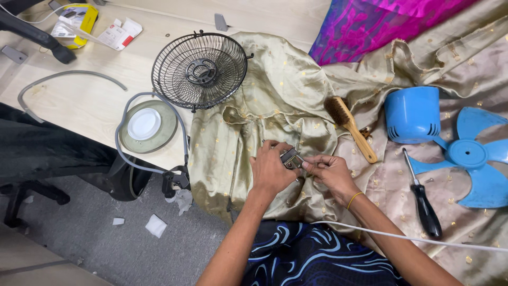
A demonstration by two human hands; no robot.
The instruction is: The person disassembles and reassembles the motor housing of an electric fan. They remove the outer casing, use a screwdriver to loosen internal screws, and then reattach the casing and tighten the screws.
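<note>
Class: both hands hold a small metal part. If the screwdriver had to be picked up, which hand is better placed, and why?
Probably the right hand. The screwdriver lies to its right on the cloth, while the left hand would have to cross over the small metal part.

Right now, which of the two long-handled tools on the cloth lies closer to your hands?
The wooden brush, just above the right hand. The black-handled screwdriver lies farther right, beside the blue fan blade.
</note>
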